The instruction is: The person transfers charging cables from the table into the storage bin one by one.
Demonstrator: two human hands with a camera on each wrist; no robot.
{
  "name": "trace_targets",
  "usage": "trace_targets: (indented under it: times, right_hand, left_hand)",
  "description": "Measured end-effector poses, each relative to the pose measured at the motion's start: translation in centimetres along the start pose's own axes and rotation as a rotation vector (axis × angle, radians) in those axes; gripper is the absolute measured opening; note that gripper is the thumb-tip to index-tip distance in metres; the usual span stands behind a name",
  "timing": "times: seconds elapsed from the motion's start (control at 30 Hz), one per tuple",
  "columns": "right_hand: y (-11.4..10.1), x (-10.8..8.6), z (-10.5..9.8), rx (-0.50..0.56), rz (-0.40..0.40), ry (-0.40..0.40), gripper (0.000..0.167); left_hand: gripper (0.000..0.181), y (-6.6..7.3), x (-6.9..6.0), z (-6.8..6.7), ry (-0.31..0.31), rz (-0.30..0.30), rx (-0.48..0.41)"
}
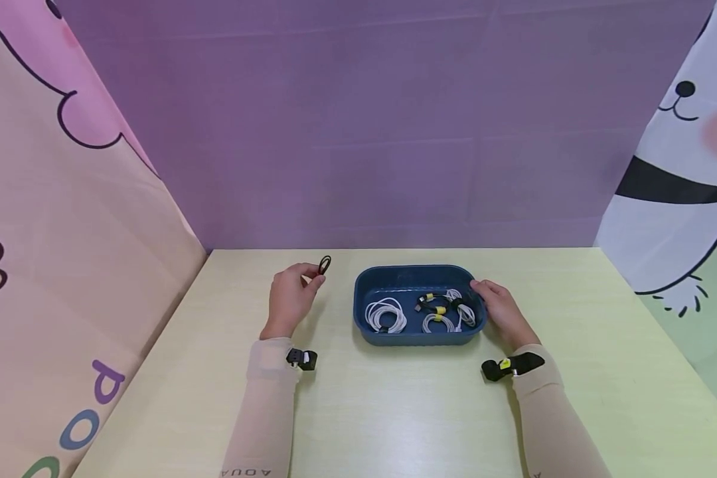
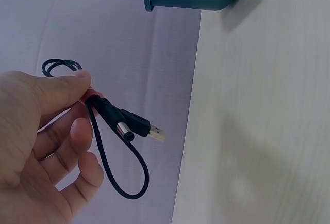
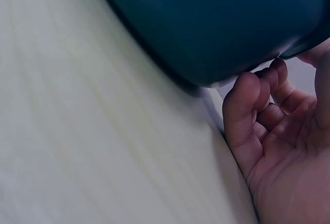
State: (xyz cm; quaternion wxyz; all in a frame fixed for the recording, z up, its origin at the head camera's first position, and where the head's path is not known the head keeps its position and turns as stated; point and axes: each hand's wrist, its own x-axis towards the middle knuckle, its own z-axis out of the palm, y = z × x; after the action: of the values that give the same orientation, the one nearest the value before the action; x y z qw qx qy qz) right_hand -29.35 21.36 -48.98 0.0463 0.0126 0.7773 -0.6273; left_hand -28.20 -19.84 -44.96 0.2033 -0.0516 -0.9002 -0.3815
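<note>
My left hand [image 1: 288, 302] pinches a black USB cable [image 2: 110, 113] between thumb and forefinger, in the air left of a blue plastic bin [image 1: 418, 339]. The cable is looped and bound with a red tie; its USB plug [image 2: 156, 132] and round barrel plug [image 2: 124, 131] hang side by side. The other left fingers curl loosely. On the bin's right end, my right hand [image 1: 503, 315] grips the rim, thumb over the top and fingers underneath, as the right wrist view shows. Inside lie a white coiled cable [image 1: 399, 321] on the left and several tied white and black cables [image 1: 466, 314] on the right.
The bin stands on a pale wooden table [image 1: 406, 418]. Behind the table's far edge hangs a purple cloth [image 1: 394, 133]. Printed cloths flank it, one with letters [image 1: 79, 430] on the left and one with a panda [image 1: 672, 226] on the right.
</note>
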Motion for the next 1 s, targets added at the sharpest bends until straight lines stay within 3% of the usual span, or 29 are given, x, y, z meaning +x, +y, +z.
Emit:
trace_targets:
  times: [1.0]
  right_hand:
    - [0.3,0.28,-0.12,0.002,0.031,-0.003,0.034]
  left_hand:
    - [0.02,0.18,0.02,0.22,-0.012,0.022,0.002]
